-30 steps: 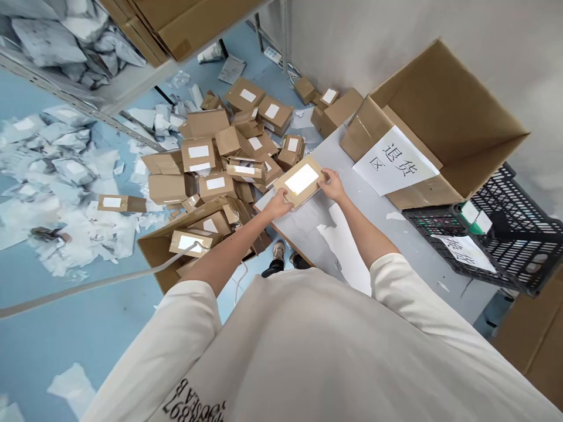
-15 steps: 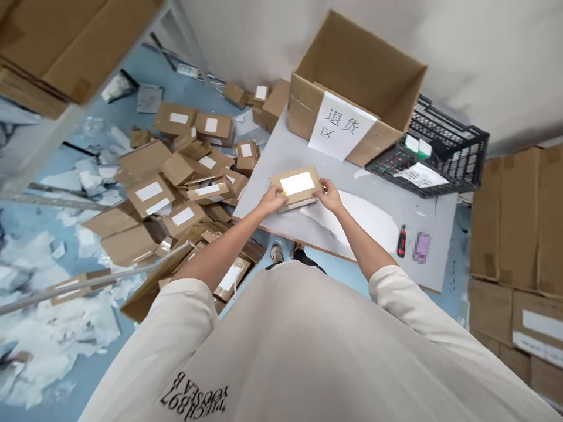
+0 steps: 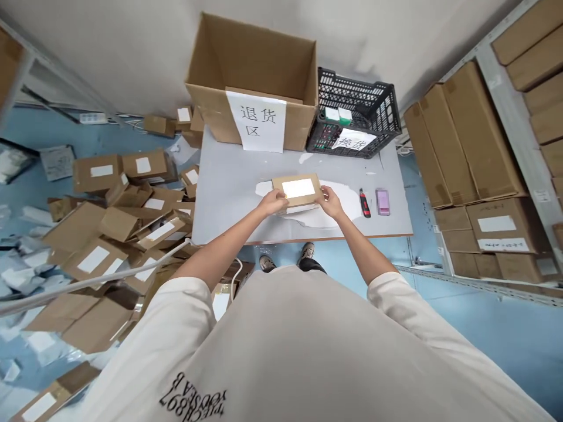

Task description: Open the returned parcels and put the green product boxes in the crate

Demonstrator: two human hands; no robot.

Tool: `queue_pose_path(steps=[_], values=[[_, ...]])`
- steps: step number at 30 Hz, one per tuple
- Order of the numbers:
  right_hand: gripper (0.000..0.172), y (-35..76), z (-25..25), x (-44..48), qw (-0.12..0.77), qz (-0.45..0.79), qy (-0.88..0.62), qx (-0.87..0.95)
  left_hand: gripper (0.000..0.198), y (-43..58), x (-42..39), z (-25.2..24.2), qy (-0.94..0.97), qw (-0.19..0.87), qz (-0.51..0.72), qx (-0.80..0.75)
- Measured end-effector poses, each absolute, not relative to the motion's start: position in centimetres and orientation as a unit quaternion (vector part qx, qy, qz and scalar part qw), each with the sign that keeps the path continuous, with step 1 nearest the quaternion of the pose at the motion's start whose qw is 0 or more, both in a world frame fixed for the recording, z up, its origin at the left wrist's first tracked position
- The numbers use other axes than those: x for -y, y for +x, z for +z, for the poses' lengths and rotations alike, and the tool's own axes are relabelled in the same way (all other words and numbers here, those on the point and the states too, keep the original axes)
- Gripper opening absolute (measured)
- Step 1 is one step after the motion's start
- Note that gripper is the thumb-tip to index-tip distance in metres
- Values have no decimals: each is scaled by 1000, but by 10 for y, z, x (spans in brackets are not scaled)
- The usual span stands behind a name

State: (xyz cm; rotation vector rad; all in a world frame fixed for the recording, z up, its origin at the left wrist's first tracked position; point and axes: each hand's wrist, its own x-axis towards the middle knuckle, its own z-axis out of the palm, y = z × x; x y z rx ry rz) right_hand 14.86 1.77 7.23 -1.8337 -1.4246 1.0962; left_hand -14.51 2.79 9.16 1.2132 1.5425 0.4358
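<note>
A small brown cardboard box (image 3: 278, 183) with a blank white label on top is held between both hands over the grey table (image 3: 220, 193). My left hand (image 3: 273, 203) grips its near left corner, the thumb by the label's edge. On the right side, my right hand (image 3: 329, 202) closes around the box's edge. Beneath the box lies a white sheet (image 3: 347, 199) with an uneven outline. To the right of it rest a red and black box cutter (image 3: 365, 203) and a purple phone-like rectangle (image 3: 383, 201).
At the table's back stand a large open carton (image 3: 206, 111) with a handwritten sign and a black plastic crate (image 3: 387, 117). Many boxes (image 3: 94, 258) heap on the floor at left, near a white rail (image 3: 88, 284). Stacked cartons (image 3: 479, 135) fill the right side.
The camera view has swung to the right, so the table now sits squarely in front. Both hands still hold the small box.
</note>
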Motion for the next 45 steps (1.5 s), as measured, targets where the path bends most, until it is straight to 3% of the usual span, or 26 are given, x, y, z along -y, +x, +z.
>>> queue_pose_path(steps=[7,12,17,22,31,39,45], values=[[94,222,52,-5,305,450,-695,471,29,-71,-45,82,514,552,164,-636],[95,266,40,3,253,487,-686,477,34,-34,-38,64,501,555,145,-648],[93,289,28,-12,219,514,-667,493,58,-25,-31,55,452,531,130,-705],[93,282,28,-54,240,531,-659,476,86,-31,-49,53,387,537,177,-728],[104,270,46,-67,249,601,-641,407,120,-23,-64,53,347,615,226,-671],[88,273,72,-57,304,523,-677,420,101,-25,-69,91,376,567,250,-689],[74,271,57,-49,245,457,-737,434,71,-31,-61,83,393,538,185,-722]])
